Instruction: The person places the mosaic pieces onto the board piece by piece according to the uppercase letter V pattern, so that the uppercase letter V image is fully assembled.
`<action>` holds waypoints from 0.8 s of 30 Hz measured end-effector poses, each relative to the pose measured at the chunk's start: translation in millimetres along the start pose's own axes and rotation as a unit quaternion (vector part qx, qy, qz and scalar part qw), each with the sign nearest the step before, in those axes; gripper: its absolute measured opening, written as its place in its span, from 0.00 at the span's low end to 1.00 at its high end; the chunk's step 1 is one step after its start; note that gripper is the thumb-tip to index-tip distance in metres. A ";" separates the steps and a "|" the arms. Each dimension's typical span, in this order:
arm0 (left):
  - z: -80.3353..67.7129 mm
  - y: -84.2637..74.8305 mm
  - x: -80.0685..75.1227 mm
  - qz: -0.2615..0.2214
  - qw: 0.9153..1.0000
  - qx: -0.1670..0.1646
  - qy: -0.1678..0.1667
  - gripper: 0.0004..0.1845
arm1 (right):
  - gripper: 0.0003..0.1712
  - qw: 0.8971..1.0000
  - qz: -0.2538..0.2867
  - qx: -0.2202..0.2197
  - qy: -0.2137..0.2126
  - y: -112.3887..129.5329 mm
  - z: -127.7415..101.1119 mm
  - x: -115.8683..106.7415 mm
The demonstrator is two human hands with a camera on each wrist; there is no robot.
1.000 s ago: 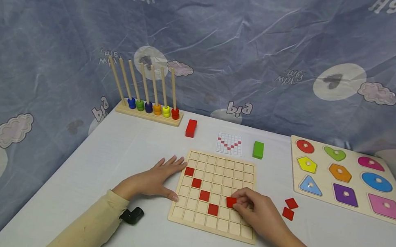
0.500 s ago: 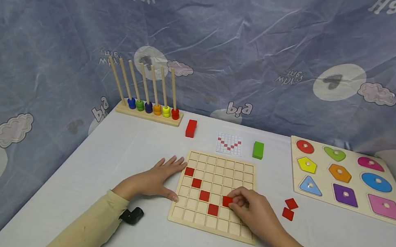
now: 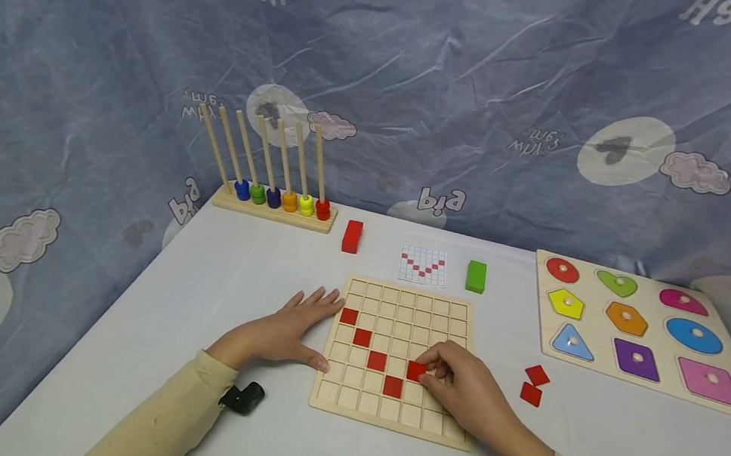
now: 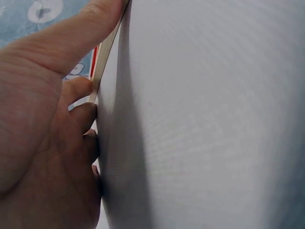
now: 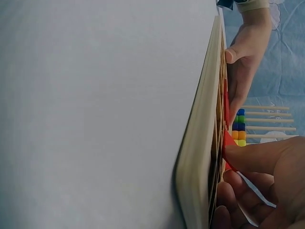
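- An abacus (image 3: 269, 205) stood at the worktop's (image 3: 207, 292) far left corner, its beads low on the rods.
- The left hand (image 3: 288, 329) lay flat on the worktop, fingers straight and spread, holding nothing; its fingertips and thumb touched the left edge of the board (image 3: 406, 301).
- A red block (image 3: 352, 236) lay near the far edge, just right of the abacus.
- The board sat mid-worktop toward the near edge, with four red tiles (image 3: 369, 349) set in a diagonal running down to the right.
- A pattern card (image 3: 424, 266) lay between the board and the far edge.
- The right hand (image 3: 465, 392) rested on the board's near right part, fingers curled, pinching a red tile (image 3: 416, 371) over a cell just right of the lowest diagonal tile; whether it was fully seated could not be told.
- A green block (image 3: 476, 276) lay right of the card.
- Two spare tiles (image 3: 534, 384) lay on the worktop, right of the board.
- A shape puzzle (image 3: 643, 334) filled the far right corner.
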State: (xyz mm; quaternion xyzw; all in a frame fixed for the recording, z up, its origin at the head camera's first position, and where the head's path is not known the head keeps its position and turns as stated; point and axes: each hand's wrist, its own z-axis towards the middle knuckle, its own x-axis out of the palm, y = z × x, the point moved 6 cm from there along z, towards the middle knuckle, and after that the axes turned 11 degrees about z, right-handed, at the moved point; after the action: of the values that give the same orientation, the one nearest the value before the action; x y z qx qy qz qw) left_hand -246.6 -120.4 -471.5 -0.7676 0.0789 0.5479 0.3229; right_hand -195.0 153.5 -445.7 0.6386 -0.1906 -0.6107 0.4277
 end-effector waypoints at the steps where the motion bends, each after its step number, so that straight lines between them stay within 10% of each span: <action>1: 0.0 -0.2 -0.3 -0.001 1.000 -0.001 0.000 0.60 | 0.14 1.000 -0.002 -0.002 -0.001 0.5 0.1 -0.1; 24: -0.2 -4.0 -3.3 0.002 1.000 0.010 0.000 0.60 | 0.12 0.999 -0.034 0.004 0.031 3.4 3.0 1.9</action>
State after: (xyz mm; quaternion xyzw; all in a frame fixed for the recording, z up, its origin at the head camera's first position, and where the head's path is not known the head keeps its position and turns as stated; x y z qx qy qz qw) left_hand -245.8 -118.3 -466.9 -0.7645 0.0861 0.5475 0.3293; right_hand -196.5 149.2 -443.9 0.6649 -0.1578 -0.6039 0.4103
